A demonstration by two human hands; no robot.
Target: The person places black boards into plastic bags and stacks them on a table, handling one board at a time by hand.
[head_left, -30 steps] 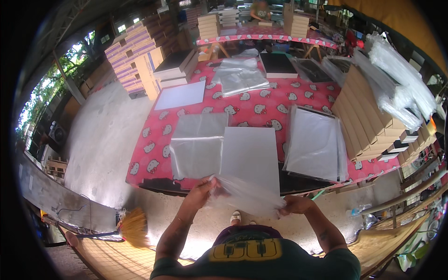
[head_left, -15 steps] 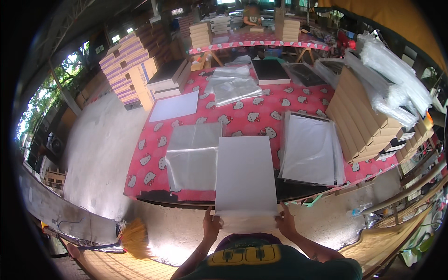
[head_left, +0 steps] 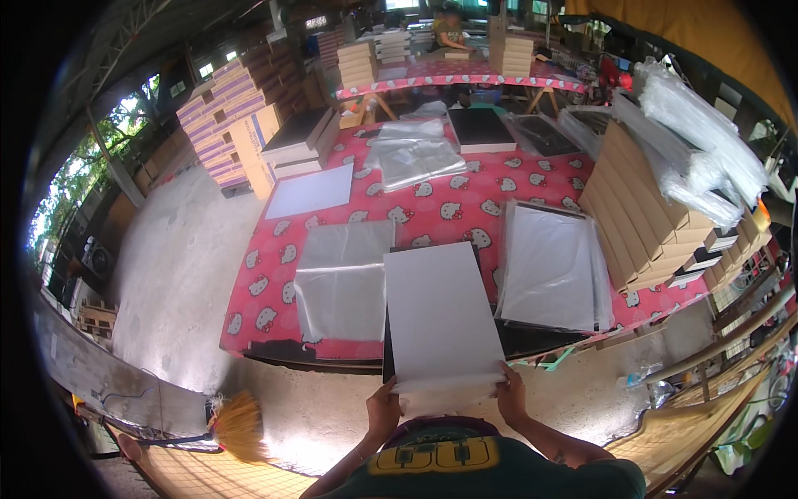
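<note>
A white rectangular board (head_left: 445, 312) lies over the table's near edge, its near end wrapped in thin clear plastic (head_left: 440, 397). My left hand (head_left: 384, 410) is closed on the plastic at the near left corner. At the near right corner my right hand (head_left: 510, 397) pinches the plastic too. A black panel (head_left: 387, 353) shows from under the board along its left side. Left of the board lies a flat clear plastic bag (head_left: 342, 287); to its right is a stack of white sheets in clear plastic (head_left: 553, 266).
The table has a pink patterned cloth (head_left: 449, 208). Brown cartons (head_left: 636, 208) stand at right beneath bubble-wrap rolls (head_left: 698, 125). A white sheet (head_left: 309, 190), more plastic bags (head_left: 416, 154) and a black-topped stack (head_left: 482, 129) lie farther back. A person (head_left: 450, 33) sits at a far table.
The white board has turned slightly and its near end has shifted right, baring the black panel at its left. Both hands moved with it, still holding the plastic.
</note>
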